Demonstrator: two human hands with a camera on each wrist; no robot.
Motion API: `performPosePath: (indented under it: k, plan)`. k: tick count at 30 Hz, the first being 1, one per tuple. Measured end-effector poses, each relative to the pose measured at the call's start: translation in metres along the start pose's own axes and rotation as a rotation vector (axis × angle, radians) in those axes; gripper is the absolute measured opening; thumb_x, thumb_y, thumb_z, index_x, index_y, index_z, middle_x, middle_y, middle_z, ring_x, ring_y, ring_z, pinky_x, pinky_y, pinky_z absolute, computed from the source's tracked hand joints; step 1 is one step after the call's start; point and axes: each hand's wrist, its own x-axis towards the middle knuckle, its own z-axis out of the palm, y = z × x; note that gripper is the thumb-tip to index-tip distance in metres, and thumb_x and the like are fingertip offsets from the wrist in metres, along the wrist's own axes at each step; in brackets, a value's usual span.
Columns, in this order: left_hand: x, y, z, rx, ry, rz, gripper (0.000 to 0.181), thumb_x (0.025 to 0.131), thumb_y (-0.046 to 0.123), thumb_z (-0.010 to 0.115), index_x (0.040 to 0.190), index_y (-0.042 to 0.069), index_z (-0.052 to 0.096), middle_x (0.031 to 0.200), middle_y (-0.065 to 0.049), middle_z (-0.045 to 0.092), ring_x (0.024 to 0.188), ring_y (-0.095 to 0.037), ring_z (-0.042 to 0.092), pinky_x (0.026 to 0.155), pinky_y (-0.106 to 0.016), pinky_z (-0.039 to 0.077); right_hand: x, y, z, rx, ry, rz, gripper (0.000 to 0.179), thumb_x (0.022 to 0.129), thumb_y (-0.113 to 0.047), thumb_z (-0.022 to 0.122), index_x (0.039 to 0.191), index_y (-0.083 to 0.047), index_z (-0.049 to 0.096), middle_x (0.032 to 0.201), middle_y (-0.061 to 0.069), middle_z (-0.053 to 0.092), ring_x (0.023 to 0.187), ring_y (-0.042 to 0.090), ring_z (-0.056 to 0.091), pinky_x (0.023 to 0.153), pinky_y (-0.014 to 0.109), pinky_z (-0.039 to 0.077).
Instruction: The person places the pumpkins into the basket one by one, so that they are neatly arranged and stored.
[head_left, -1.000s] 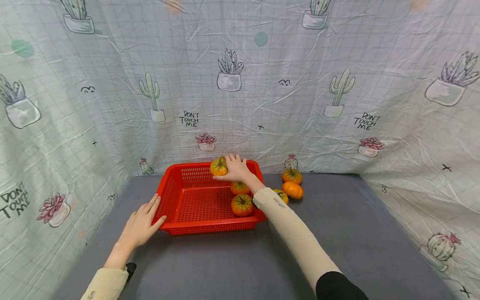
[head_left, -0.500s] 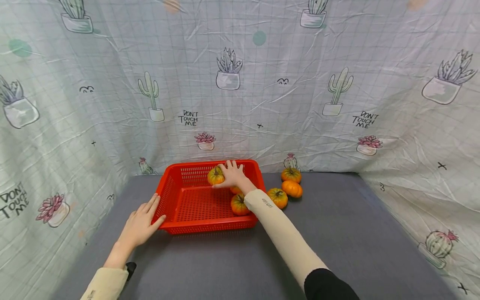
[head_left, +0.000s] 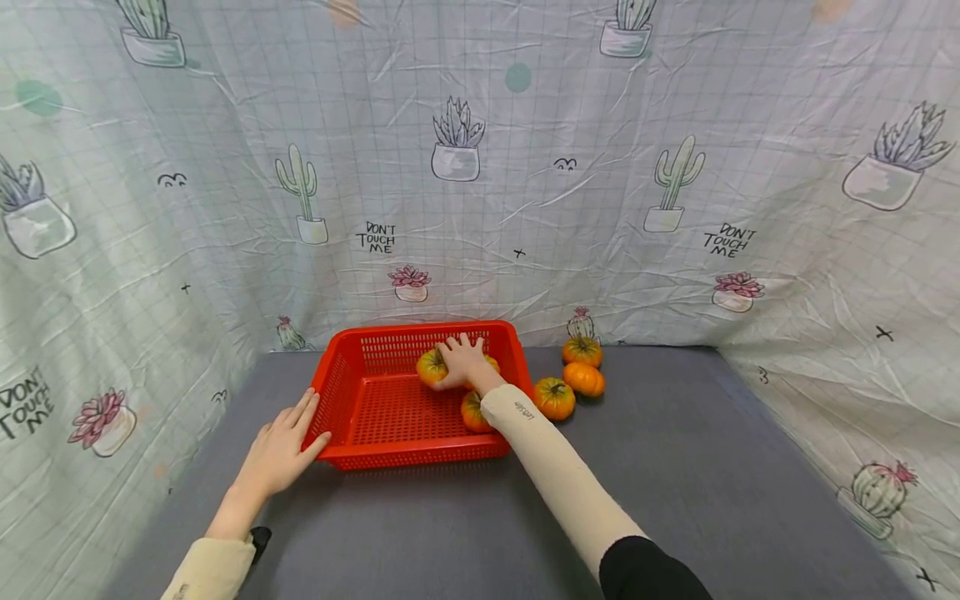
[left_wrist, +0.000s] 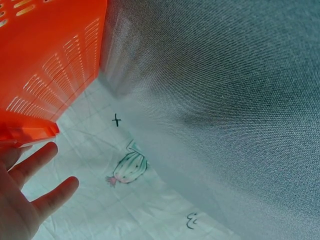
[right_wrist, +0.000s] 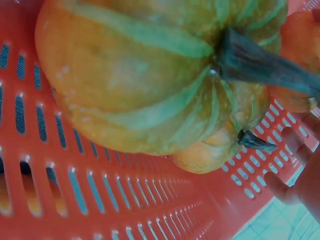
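My right hand [head_left: 463, 365] is low inside the red plastic basket [head_left: 420, 452], gripping a small orange-green pumpkin [head_left: 431, 367] at its left. Some of its fingers are spread over the pumpkins. Two more small pumpkins lie along the basket's right side: a front pumpkin [head_left: 474, 413], partly covered by the sleeve, and a rear pumpkin [head_left: 492, 363], mostly hidden by the hand. The right wrist view shows the large striped pumpkin [right_wrist: 125, 80] close up, and the held pumpkin [right_wrist: 297, 55] at the right edge. My left hand [head_left: 276, 447] rests straight-fingered against the basket's left rim.
Right of the basket, on the grey tabletop [head_left: 675, 467], sit a striped pumpkin [head_left: 554, 399], an orange pumpkin [head_left: 584, 380] and a rear orange-green pumpkin [head_left: 582, 352]. A cactus-print sheet [head_left: 525, 208] hangs behind the table and along both sides.
My right hand has lowered the gripped pumpkin from the height of the back rim down into the basket, slightly nearer me. My left hand stays at the rim.
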Motion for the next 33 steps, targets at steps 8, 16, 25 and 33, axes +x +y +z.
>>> performPosePath:
  k: [8, 16, 25, 33]
  plan:
    - [0.001, 0.0, 0.001, -0.001, -0.027, -0.008, 0.067, 0.087, 0.037, 0.05, 0.138, 0.0, 0.028, 0.144, -0.019, 0.028, 0.119, -0.035, 0.037, 0.086, -0.057, 0.036, 0.003, -0.003, 0.004, -0.044, -0.024, 0.01, 0.081, 0.075, -0.057, 0.058, 0.141, -0.021, 0.026, 0.145, 0.003, 0.031, 0.137, 0.03, 0.016, 0.105, 0.057, 0.016]
    - [0.002, 0.001, -0.001, -0.001, -0.03, -0.013, 0.067, 0.087, 0.036, 0.05, 0.138, 0.0, 0.028, 0.144, -0.019, 0.028, 0.119, -0.035, 0.036, 0.085, -0.058, 0.036, 0.006, -0.005, 0.006, -0.133, 0.001, 0.026, 0.08, 0.072, -0.06, 0.059, 0.138, -0.025, 0.031, 0.143, 0.008, 0.031, 0.135, 0.029, 0.02, 0.103, 0.056, 0.02]
    - [0.002, 0.002, -0.003, -0.002, -0.018, -0.008, 0.067, 0.086, 0.036, 0.051, 0.138, -0.001, 0.029, 0.143, -0.019, 0.03, 0.118, -0.035, 0.037, 0.085, -0.057, 0.037, 0.002, -0.008, 0.004, -0.13, -0.021, -0.014, 0.079, 0.076, -0.053, 0.06, 0.141, -0.031, 0.021, 0.143, 0.002, 0.033, 0.135, 0.03, 0.02, 0.103, 0.057, 0.019]
    - [0.005, 0.001, -0.005, -0.001, -0.015, -0.009, 0.067, 0.086, 0.035, 0.051, 0.138, -0.001, 0.029, 0.142, -0.02, 0.03, 0.118, -0.036, 0.038, 0.084, -0.057, 0.037, 0.002, -0.011, -0.001, -0.175, -0.059, -0.034, 0.074, 0.077, -0.048, 0.061, 0.139, -0.04, 0.022, 0.138, 0.004, 0.039, 0.134, 0.03, 0.022, 0.103, 0.057, 0.018]
